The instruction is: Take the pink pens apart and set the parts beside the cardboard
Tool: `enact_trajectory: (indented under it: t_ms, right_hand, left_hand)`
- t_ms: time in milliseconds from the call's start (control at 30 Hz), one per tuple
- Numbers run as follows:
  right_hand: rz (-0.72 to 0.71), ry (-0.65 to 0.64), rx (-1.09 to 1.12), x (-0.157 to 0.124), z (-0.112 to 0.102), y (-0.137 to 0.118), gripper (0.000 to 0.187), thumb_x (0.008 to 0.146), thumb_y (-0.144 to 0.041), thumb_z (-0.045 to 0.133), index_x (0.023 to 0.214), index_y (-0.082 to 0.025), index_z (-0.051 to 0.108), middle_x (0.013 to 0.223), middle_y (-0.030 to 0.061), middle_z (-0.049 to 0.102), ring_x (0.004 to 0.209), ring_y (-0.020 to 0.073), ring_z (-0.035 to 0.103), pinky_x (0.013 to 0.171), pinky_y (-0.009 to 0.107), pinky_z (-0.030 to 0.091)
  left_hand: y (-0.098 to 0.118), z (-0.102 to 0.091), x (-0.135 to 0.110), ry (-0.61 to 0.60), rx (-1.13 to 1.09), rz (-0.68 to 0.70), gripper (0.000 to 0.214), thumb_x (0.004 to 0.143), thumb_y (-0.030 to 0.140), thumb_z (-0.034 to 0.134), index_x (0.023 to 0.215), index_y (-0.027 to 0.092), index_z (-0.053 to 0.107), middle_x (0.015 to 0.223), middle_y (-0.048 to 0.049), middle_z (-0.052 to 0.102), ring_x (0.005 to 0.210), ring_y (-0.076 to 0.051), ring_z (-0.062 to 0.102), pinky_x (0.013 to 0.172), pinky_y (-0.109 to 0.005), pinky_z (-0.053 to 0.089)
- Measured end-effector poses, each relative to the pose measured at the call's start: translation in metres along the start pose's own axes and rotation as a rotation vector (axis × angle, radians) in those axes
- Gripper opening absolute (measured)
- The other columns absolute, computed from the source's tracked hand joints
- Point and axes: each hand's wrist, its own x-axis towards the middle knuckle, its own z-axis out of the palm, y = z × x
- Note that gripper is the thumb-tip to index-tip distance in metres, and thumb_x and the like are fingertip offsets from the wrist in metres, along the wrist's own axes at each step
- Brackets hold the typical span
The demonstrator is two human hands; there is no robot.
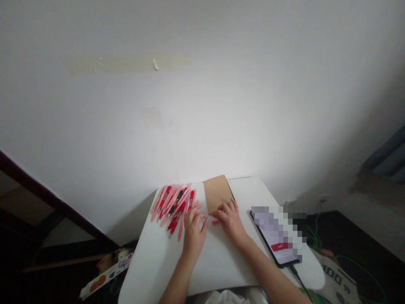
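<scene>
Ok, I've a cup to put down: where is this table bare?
Bare table lies near-left, between the pens and the near edge, beside the left hand. A smaller patch sits far right, between the brown card and the phone. The middle is crowded by it and the right hand.

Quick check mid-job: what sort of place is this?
Probably a plain room in a home or small workshop: a small white table against a bare white wall, a pile of pink and red pens, and a phone plugged into a cable.

A plain home room: small white table (221, 261) against bare wall (202, 105).
</scene>
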Motion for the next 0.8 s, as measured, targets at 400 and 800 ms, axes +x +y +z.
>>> enact_trajectory:
  t_ms: [400, 800]
  right_hand:
    - [-0.004, -0.017, 0.045, 0.0003, -0.0027, -0.0009, 0.024, 0.088, -0.021, 0.063, 0.106, -0.036, 0.069, 0.088, -0.0006, 0.062, 0.094, 0.0188, 0.055, 0.111, 0.053, 0.025]
    - [0.026, -0.036, 0.142, 0.0010, -0.0034, -0.0027, 0.026, 0.087, -0.018, 0.065, 0.104, -0.036, 0.070, 0.086, -0.0007, 0.063, 0.097, 0.0204, 0.054, 0.111, 0.052, 0.024]
  left_hand:
    - [0.0005, -0.0006, 0.0005, -0.009, -0.038, -0.006, 0.011, 0.087, 0.023, 0.059, 0.085, 0.023, 0.070, 0.118, -0.0089, 0.058, 0.117, -0.026, 0.055, 0.095, -0.046, 0.052]
    - [0.0007, -0.0001, 0.0003, -0.020, -0.009, 0.023, 0.012, 0.086, 0.022, 0.059, 0.084, 0.024, 0.071, 0.116, -0.0079, 0.059, 0.116, -0.025, 0.055, 0.094, -0.045, 0.052]
